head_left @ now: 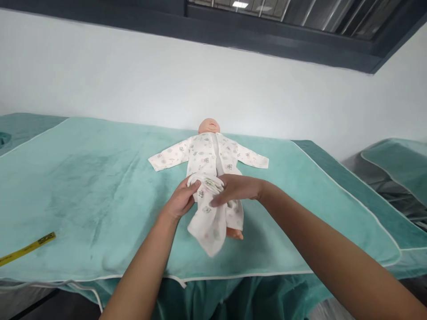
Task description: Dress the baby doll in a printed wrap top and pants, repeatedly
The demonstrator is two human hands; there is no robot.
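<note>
A baby doll lies on its back with its head toward the wall, dressed in a white printed romper. The romper's sleeves are spread out to both sides, and a pale strip runs down its front. My left hand pinches the bunched cloth of one romper leg between thumb and fingers. On the other side of that bunch, my right hand grips the same leg, its fingertips partly hidden by cloth. The leg's loose end hangs toward me. One bare doll foot pokes out of the other leg.
A light green blanket with white edging covers the table over darker green cloth. A yellow strip lies at the left. Behind stand a white wall and a dark window frame. More green cloth sits at the right.
</note>
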